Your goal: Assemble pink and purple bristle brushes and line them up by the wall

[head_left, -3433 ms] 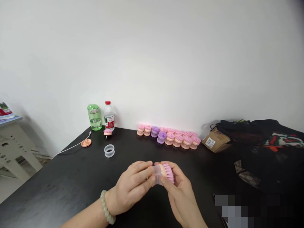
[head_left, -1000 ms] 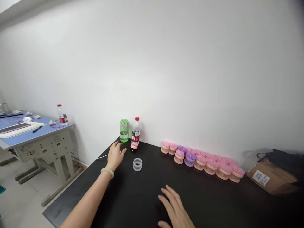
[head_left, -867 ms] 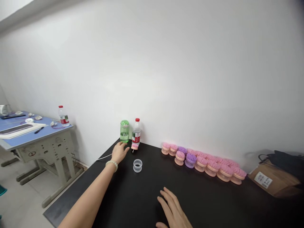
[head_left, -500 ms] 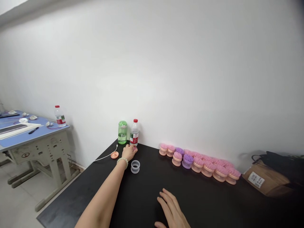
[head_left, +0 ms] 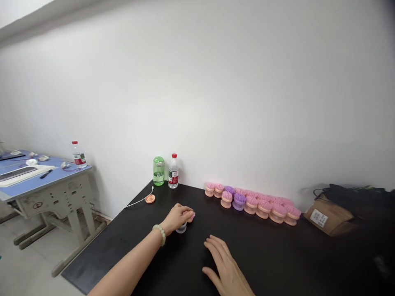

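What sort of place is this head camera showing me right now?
Probably a plain indoor workroom set up for small-item handling, not a home. A long black work table holds rows of pink and purple bristle brushes, a labelled cardboard parcel sits at its far end, and a blue-topped metal desk stands nearby.

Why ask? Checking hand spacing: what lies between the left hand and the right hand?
In the head view, a pink-bristled brush touches the fingertips of the left hand, above a clear plastic ring. Past them, black tabletop runs to the right hand.
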The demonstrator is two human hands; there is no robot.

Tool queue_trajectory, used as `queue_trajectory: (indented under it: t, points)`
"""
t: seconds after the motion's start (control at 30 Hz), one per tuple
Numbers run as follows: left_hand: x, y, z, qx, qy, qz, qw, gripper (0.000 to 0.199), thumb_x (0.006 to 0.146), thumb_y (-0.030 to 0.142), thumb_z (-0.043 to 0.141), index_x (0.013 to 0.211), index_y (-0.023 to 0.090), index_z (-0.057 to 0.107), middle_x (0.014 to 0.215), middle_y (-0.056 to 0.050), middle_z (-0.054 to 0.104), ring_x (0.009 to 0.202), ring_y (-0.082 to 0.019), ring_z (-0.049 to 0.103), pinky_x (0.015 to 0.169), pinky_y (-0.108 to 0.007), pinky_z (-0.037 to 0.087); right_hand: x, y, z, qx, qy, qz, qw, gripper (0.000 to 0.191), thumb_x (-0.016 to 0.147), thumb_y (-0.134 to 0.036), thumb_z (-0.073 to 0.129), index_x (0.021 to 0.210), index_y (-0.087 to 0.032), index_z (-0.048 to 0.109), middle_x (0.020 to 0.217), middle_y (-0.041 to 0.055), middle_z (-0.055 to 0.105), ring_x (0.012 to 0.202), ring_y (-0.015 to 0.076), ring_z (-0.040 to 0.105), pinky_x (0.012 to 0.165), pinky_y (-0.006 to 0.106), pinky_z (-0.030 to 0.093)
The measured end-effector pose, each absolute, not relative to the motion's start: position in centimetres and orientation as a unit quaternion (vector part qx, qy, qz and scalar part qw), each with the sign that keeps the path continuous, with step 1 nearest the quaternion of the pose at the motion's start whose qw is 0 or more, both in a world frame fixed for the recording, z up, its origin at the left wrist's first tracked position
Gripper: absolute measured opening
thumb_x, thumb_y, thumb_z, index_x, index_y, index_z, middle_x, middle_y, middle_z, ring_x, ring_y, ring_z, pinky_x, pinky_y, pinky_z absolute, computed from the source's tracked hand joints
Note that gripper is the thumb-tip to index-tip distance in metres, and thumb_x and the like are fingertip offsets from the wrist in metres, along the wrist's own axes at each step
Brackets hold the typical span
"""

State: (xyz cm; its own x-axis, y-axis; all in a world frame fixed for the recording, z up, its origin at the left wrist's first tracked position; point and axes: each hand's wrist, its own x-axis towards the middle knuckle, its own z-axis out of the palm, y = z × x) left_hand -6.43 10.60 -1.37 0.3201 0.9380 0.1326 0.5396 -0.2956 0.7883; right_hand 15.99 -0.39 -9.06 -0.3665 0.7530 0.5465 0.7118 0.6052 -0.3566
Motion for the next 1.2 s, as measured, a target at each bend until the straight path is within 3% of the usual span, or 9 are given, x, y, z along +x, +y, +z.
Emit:
queue_trajectory:
  t: [0.1, 0.2, 0.3, 0.43, 0.5, 0.67, 0.8, 1.0, 1.2]
  points:
    - [-4.9, 8.2, -1.7, 0.751, 0.457, 0.307, 0.364, 0.048, 0.088, 0.053, 0.052, 0.115, 0.019, 0.073, 0.109, -0.009, 0.065, 0.108, -0.026, 0.059, 0.099, -0.035, 0.044, 15.9, 0.2, -8.0, -0.501, -0.778, 0.092, 0.367, 0.056, 0.084, -0.021, 0.063, 0.138, -0.024, 0.050, 0.138, 0.0124, 0.058, 0.130, 0.0304, 0.053, 0.105, 0.048, 0.051]
    - [-4.3, 6.7, -1.6, 0.744, 0.426, 0.311, 0.411, 0.056, 0.091, 0.054, 0.047, 0.133, 0.019, 0.059, 0.110, -0.008, 0.066, 0.103, -0.023, 0.062, 0.092, -0.034, 0.048, 15.5, 1.3, -6.3, -0.546, -0.745, 0.151, 0.351, 0.073, 0.076, -0.018, 0.068, 0.144, -0.023, 0.044, 0.145, 0.0130, 0.051, 0.135, 0.0301, 0.048, 0.108, 0.049, 0.047]
    - [-5.3, 6.2, -1.5, 0.732, 0.418, 0.318, 0.434, 0.053, 0.088, 0.049, 0.053, 0.132, 0.019, 0.054, 0.121, -0.010, 0.063, 0.111, -0.024, 0.059, 0.092, -0.034, 0.047, 15.0, 2.3, -4.8, -0.537, -0.752, 0.186, 0.333, 0.074, 0.069, -0.015, 0.072, 0.139, -0.026, 0.050, 0.147, 0.0104, 0.050, 0.135, 0.0306, 0.046, 0.111, 0.050, 0.041]
    - [-7.3, 6.3, -1.4, 0.751, 0.412, 0.270, 0.440, 0.068, 0.049, 0.028, 0.089, 0.111, 0.020, 0.062, 0.113, -0.006, 0.064, 0.104, -0.026, 0.058, 0.088, -0.035, 0.046, 14.9, 2.9, -4.1, -0.528, -0.742, 0.214, 0.353, 0.050, 0.066, -0.011, 0.072, 0.114, -0.024, 0.066, 0.120, 0.0065, 0.069, 0.115, 0.0279, 0.060, 0.103, 0.043, 0.046]
    - [-7.6, 6.2, -1.3, 0.777, 0.402, 0.230, 0.427, 0.068, 0.044, 0.021, 0.090, 0.106, 0.020, 0.063, 0.107, -0.004, 0.065, 0.097, -0.024, 0.059, 0.083, -0.033, 0.047, 15.4, 2.8, -4.2, -0.546, -0.721, 0.216, 0.369, 0.041, 0.068, -0.013, 0.070, 0.107, -0.023, 0.066, 0.110, 0.0064, 0.071, 0.106, 0.0272, 0.064, 0.097, 0.043, 0.050]
    - [-6.4, 5.1, -0.7, 0.804, 0.389, 0.234, 0.384, 0.038, 0.061, 0.016, 0.078, 0.097, 0.020, 0.064, 0.098, -0.001, 0.067, 0.091, -0.021, 0.060, 0.082, -0.031, 0.047, 16.9, 0.9, -4.3, -0.529, -0.656, 0.282, 0.458, 0.035, 0.078, -0.025, 0.066, 0.112, -0.020, 0.059, 0.105, 0.0075, 0.071, 0.095, 0.0243, 0.071, 0.085, 0.038, 0.058]
    - [-5.2, 3.3, 0.1, 0.803, 0.349, 0.316, 0.366, 0.042, 0.068, 0.011, 0.071, 0.107, 0.023, 0.062, 0.106, -0.003, 0.064, 0.096, -0.021, 0.061, 0.086, -0.033, 0.048, 17.1, -1.6, -3.6, -0.458, -0.628, 0.299, 0.554, 0.043, 0.080, -0.033, 0.071, 0.119, -0.021, 0.060, 0.115, 0.0108, 0.069, 0.103, 0.0264, 0.070, 0.088, 0.037, 0.059]
    - [-4.3, 1.0, 0.5, 0.832, 0.307, 0.358, 0.291, 0.051, 0.078, 0.012, 0.066, 0.125, 0.027, 0.053, 0.113, -0.006, 0.056, 0.103, -0.022, 0.058, 0.090, -0.036, 0.050, 15.8, -3.1, -2.6, -0.432, -0.707, 0.128, 0.545, 0.044, 0.084, -0.038, 0.071, 0.124, -0.025, 0.058, 0.115, 0.0108, 0.066, 0.105, 0.0288, 0.066, 0.090, 0.042, 0.058]
    - [-4.1, -0.2, 0.4, 0.831, 0.313, 0.364, 0.282, 0.037, 0.079, 0.018, 0.071, 0.108, 0.024, 0.049, 0.104, -0.003, 0.060, 0.090, -0.020, 0.059, 0.081, -0.034, 0.050, 15.4, -4.0, -2.3, -0.418, -0.730, 0.131, 0.525, 0.046, 0.089, -0.044, 0.065, 0.129, -0.027, 0.052, 0.115, 0.0110, 0.063, 0.104, 0.0285, 0.065, 0.087, 0.041, 0.058]
